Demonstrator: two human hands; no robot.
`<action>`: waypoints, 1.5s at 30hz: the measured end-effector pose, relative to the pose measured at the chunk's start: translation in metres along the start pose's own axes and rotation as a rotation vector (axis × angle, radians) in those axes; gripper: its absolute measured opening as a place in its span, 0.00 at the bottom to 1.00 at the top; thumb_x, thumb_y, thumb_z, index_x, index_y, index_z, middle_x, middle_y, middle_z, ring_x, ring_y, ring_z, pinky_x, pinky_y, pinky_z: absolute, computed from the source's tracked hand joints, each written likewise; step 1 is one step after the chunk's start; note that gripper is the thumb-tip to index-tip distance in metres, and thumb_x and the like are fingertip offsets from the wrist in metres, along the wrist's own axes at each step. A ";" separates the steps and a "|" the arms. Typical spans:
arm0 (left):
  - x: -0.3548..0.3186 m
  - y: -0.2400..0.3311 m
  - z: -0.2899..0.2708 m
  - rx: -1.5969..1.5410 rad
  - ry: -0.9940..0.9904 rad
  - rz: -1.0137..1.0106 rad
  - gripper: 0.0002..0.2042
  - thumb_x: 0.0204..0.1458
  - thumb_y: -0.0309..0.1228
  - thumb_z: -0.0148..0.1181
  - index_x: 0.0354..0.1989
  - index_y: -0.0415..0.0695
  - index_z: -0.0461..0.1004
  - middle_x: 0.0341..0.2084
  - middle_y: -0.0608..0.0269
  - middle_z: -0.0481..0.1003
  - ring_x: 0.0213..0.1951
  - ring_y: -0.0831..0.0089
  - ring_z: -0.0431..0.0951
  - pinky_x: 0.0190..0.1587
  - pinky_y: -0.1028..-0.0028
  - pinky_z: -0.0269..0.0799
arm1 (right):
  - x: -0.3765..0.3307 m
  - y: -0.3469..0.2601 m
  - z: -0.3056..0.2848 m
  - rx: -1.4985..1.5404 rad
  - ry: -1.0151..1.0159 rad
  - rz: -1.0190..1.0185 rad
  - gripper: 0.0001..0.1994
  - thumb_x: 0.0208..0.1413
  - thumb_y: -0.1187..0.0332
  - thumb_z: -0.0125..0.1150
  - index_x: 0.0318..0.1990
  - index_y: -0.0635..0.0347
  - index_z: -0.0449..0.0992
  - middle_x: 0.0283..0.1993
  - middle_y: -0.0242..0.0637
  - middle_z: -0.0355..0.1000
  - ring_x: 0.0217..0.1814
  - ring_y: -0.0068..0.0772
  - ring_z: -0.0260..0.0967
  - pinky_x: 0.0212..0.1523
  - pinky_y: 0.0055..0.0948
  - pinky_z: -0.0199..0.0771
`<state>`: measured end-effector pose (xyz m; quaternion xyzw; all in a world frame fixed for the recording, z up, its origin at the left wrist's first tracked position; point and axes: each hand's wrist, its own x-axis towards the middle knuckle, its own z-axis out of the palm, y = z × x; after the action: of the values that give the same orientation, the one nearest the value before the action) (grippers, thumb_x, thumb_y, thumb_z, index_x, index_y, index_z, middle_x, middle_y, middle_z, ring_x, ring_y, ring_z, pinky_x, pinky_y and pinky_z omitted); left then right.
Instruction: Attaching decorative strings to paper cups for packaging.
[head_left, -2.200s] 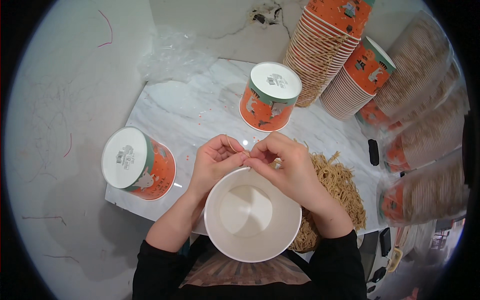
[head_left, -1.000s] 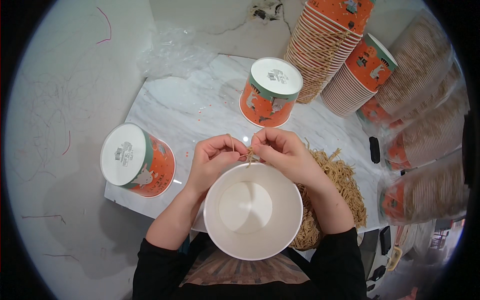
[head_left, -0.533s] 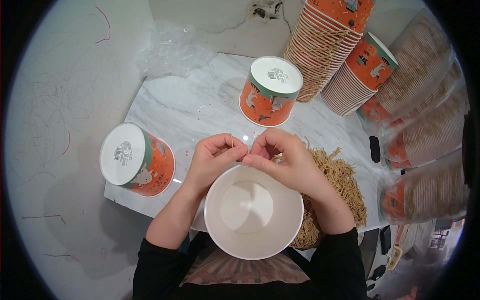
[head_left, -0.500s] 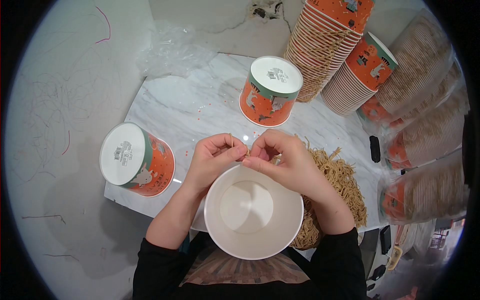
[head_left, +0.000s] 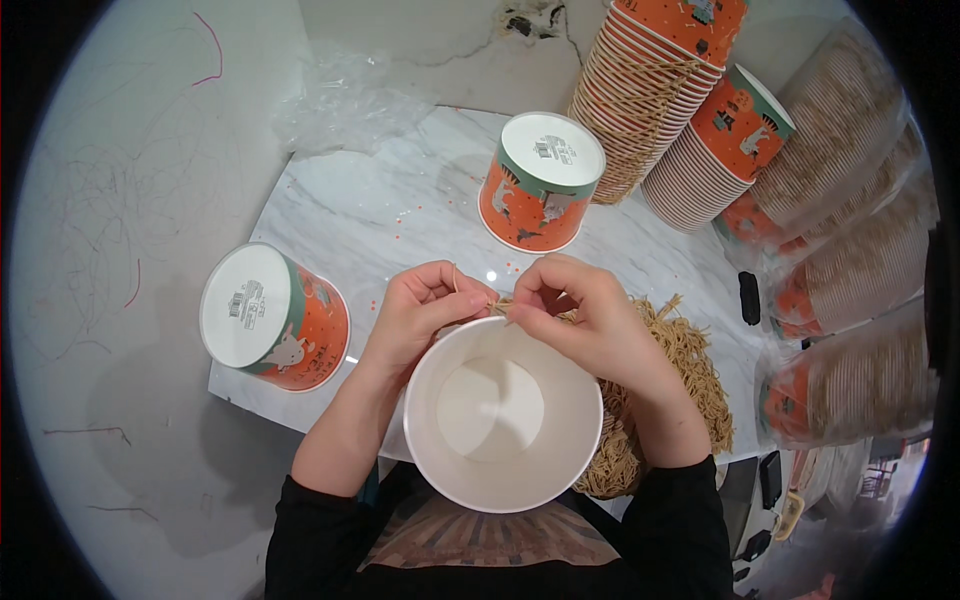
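Note:
A white-lined paper bucket (head_left: 490, 410) faces me with its mouth up, close to my body at the table's near edge. Beyond its far rim my left hand (head_left: 420, 312) pinches a thin tan cord (head_left: 500, 304) between thumb and fingertips. Facing it, my right hand (head_left: 585, 315) has its thumb and fingers closed on the same cord. The fingertips are a little apart, with a short bit of cord showing between them. Whether the cord passes through the bucket's wall is too small to tell. A tangled pile of tan cords (head_left: 690, 375) lies under and beside my right forearm.
Two orange-and-green paper buckets stand upside down, one at the left (head_left: 245, 305) and one farther back (head_left: 550, 155). Tall nested bucket stacks (head_left: 650, 100) rise at the back right. Plastic-wrapped stacks (head_left: 850, 375) line the right side. Crumpled clear plastic (head_left: 350, 105) lies at the back left.
My fingertips have drawn slightly apart, the right hand shifting right, so more cord shows between them. The open bucket has moved slightly away from me and to the left.

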<state>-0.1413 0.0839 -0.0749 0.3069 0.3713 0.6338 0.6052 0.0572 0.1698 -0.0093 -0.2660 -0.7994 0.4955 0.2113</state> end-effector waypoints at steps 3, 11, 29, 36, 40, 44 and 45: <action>0.000 0.002 0.000 0.002 -0.041 -0.010 0.03 0.55 0.23 0.63 0.32 0.38 0.76 0.37 0.52 0.81 0.35 0.76 0.82 0.40 0.76 0.79 | 0.000 0.000 0.001 0.019 0.005 0.002 0.09 0.56 0.68 0.64 0.33 0.66 0.74 0.28 0.34 0.69 0.29 0.23 0.68 0.32 0.26 0.70; 0.001 0.001 0.006 -0.043 0.004 -0.045 0.08 0.53 0.21 0.66 0.40 0.39 0.74 0.39 0.52 0.81 0.37 0.74 0.83 0.42 0.74 0.80 | 0.000 -0.004 0.000 -0.012 -0.012 0.046 0.10 0.56 0.67 0.64 0.33 0.66 0.75 0.27 0.33 0.69 0.28 0.23 0.68 0.30 0.26 0.69; 0.004 -0.002 -0.004 -0.164 -0.046 -0.094 0.06 0.55 0.23 0.65 0.39 0.38 0.76 0.34 0.58 0.82 0.35 0.75 0.82 0.39 0.77 0.79 | -0.002 -0.005 -0.012 -0.061 -0.063 -0.016 0.06 0.54 0.73 0.63 0.33 0.66 0.75 0.32 0.31 0.70 0.34 0.20 0.70 0.38 0.23 0.74; 0.003 -0.001 0.001 -0.171 -0.042 -0.074 0.05 0.57 0.23 0.63 0.40 0.37 0.76 0.38 0.56 0.81 0.39 0.74 0.83 0.41 0.75 0.80 | 0.000 -0.003 0.002 -0.062 0.005 -0.060 0.15 0.55 0.62 0.70 0.34 0.67 0.78 0.29 0.37 0.74 0.29 0.27 0.72 0.32 0.27 0.73; 0.002 -0.001 0.004 -0.151 -0.031 -0.054 0.07 0.55 0.22 0.65 0.41 0.37 0.76 0.38 0.56 0.81 0.39 0.74 0.83 0.42 0.76 0.80 | 0.001 0.003 0.008 -0.031 0.042 -0.063 0.12 0.56 0.64 0.68 0.35 0.67 0.78 0.29 0.39 0.74 0.29 0.29 0.72 0.33 0.28 0.73; 0.002 -0.005 0.002 -0.044 -0.018 0.009 0.08 0.53 0.22 0.67 0.39 0.38 0.76 0.37 0.57 0.81 0.38 0.75 0.82 0.41 0.76 0.79 | 0.000 0.001 0.010 -0.047 0.030 -0.096 0.10 0.57 0.67 0.66 0.36 0.67 0.78 0.31 0.40 0.73 0.31 0.32 0.73 0.34 0.30 0.74; 0.001 -0.005 0.002 -0.045 -0.021 0.007 0.08 0.53 0.22 0.67 0.39 0.38 0.76 0.37 0.57 0.81 0.38 0.75 0.82 0.41 0.76 0.79 | 0.000 0.000 0.010 -0.062 0.019 -0.116 0.09 0.57 0.68 0.65 0.36 0.66 0.78 0.32 0.40 0.73 0.31 0.33 0.73 0.35 0.31 0.74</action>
<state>-0.1375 0.0855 -0.0783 0.3013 0.3493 0.6409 0.6136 0.0512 0.1624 -0.0136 -0.2303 -0.8264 0.4550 0.2387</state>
